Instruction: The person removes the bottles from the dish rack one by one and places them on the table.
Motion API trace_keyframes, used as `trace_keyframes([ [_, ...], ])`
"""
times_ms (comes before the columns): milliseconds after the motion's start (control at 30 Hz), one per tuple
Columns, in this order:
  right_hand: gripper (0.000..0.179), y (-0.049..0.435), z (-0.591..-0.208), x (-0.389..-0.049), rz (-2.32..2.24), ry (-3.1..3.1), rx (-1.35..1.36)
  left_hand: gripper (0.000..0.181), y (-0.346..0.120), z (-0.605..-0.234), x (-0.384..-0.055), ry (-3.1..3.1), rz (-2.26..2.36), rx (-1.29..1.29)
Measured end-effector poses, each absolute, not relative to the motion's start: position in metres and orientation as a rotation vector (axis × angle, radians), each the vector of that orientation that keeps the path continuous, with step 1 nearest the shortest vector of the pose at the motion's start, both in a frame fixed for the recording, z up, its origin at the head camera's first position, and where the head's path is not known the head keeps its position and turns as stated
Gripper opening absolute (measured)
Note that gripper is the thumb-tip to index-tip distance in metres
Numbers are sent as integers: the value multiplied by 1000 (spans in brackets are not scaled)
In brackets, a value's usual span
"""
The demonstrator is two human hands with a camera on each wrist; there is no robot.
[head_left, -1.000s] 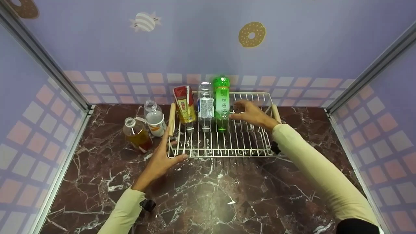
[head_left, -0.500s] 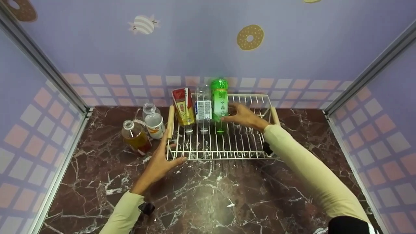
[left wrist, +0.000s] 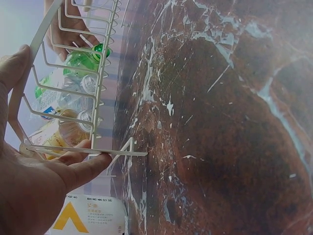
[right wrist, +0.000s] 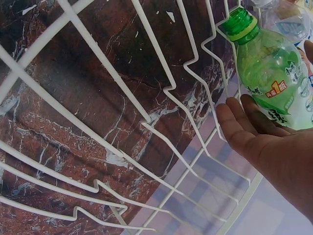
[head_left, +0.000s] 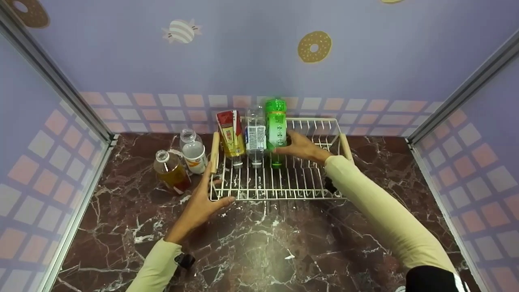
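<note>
— What have we got at our right hand point(head_left: 302, 146)?

— Its fingers are stretched out and lie against the green bottle point(head_left: 276, 129), while the thumb reaches across the bottle's near side. We see it touching rather than curled around.

— And where does that bottle sit?

— Just left of our right hand, inside the wire rack point(head_left: 284, 199), slanted with its neck end toward us. Farther left from that hand we find the clear bottle point(head_left: 256, 138), then the red-and-yellow bottle point(head_left: 232, 136), both slanted the same way.

— What about our left hand point(head_left: 202, 200)?

— We've got it gripping the wire rack's near left corner, thumb over the front rim, fingers around the side.

— And near it?

— Just ahead of its fingertips we see the left wooden handle point(head_left: 215, 152). Ahead and slightly left stands the white-labelled bottle point(head_left: 194, 156), upright on the marble surface point(head_left: 259, 243); the amber bottle point(head_left: 173, 174) stands farther left.

— Past our right wrist?

— Just beyond it, the right wooden handle point(head_left: 346, 148).
</note>
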State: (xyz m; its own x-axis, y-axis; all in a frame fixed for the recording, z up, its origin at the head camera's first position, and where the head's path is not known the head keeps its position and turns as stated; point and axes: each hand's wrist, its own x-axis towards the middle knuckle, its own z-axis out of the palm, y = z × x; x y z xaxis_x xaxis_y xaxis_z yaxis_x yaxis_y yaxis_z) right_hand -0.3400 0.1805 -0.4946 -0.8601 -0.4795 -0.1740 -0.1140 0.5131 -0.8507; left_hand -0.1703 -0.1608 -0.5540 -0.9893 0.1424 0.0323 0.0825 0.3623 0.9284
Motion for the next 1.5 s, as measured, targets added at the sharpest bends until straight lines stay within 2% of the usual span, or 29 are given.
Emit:
trace_keyframes([
  [233,109,179,-495,-339,-1233,2421,-449,131,-161,-555,-170,2559,1735,213],
  [433,93,179,-495,-341,-1328,2364,-465,132,-161,-555,-170,2569,1710,218],
  [667,83,187,-486,-337,-1325,2388,-411,132,-161,-555,-171,2577,1693,213],
  [733,86,191,-481,-335,-1303,2412,-386,132,-161,-555,-171,2578,1689,208],
  [867,106,201,-471,-331,-1272,2446,-350,133,-162,-556,-171,2588,1679,207],
  [933,110,206,-467,-330,-1271,2463,-343,133,-162,-556,-171,2590,1675,209],
  [1000,107,211,-464,-328,-1286,2469,-348,133,-162,-556,-171,2586,1679,215],
  [1233,75,222,-458,-322,-1365,2454,-416,133,-163,-556,-171,2577,1694,214],
  [1500,63,235,-459,-305,-1451,2401,-378,133,-162,-555,-171,2570,1707,227],
])
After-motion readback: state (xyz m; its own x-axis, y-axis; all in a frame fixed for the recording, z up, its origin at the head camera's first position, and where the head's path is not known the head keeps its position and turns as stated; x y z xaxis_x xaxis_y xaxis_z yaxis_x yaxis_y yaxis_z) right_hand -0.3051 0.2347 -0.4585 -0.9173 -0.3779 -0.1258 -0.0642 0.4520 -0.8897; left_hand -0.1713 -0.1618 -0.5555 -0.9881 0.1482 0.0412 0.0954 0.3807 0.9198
